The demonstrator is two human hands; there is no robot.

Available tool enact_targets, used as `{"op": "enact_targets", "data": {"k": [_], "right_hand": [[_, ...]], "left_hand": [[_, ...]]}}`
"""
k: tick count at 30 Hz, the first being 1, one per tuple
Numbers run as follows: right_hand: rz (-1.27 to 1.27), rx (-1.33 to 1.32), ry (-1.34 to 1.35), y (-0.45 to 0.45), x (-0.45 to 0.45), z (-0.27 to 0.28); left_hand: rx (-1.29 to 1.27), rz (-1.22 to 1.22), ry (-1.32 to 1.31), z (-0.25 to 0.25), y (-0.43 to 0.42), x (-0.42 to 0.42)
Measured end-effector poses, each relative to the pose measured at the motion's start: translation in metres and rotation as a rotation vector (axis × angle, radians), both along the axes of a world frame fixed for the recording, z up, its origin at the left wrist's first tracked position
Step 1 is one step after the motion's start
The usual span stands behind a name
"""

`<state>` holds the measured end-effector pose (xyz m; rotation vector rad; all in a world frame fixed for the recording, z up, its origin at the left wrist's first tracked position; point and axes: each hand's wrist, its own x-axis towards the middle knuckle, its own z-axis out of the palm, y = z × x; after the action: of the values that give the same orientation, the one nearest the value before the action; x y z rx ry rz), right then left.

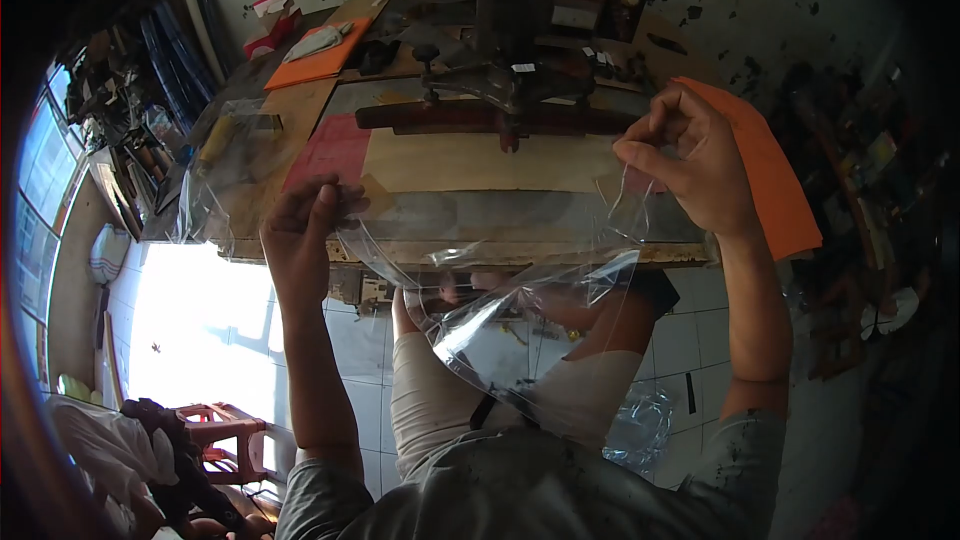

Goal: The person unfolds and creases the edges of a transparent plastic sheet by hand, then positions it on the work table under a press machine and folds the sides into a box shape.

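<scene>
A clear plastic sheet (480, 325) hangs slack between my two hands, sagging over my lap. My left hand (312, 218) pinches its left corner above the table's front edge. Higher up on the right, my right hand (690, 155) is closed on the other corner. Beyond the sheet stands a dark metal machine with a long horizontal bar (480, 118). A tan board (450, 162) lies under that bar, with a red sheet (328, 148) at its left.
More clear plastic (215, 165) lies at the table's left end. Orange sheets (765, 170) overhang the right edge. A cloth glove (318, 42) rests on another orange stack. Crumpled plastic (640, 425) is on the floor, and a red stool (225, 435) stands at lower left.
</scene>
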<state>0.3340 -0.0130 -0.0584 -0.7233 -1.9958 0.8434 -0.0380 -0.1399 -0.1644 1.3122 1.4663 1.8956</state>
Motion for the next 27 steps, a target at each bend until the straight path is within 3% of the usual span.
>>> {"op": "enact_targets", "data": {"k": [6, 9, 12, 17, 20, 27], "right_hand": [[0.050, -0.052, 0.103, 0.012, 0.003, -0.016], [-0.067, -0.157, 0.129, 0.010, 0.003, -0.024], [-0.176, -0.072, 0.133, 0.023, 0.005, -0.057], [-0.371, 0.037, -0.134, 0.056, 0.010, -0.109], [-0.387, -0.005, -0.210, 0.089, 0.008, -0.135], [-0.339, -0.035, -0.327, 0.152, -0.009, -0.168]], "left_hand": [[0.003, -0.005, 0.024, -0.001, 0.009, 0.000], [0.021, -0.044, 0.008, -0.003, 0.018, 0.003], [-0.038, -0.089, 0.042, -0.012, 0.032, 0.008], [-0.240, -0.160, 0.147, -0.050, 0.075, 0.009], [-0.376, -0.128, 0.375, -0.060, 0.105, 0.008], [-0.392, -0.062, 0.583, -0.069, 0.160, 0.001]]}}
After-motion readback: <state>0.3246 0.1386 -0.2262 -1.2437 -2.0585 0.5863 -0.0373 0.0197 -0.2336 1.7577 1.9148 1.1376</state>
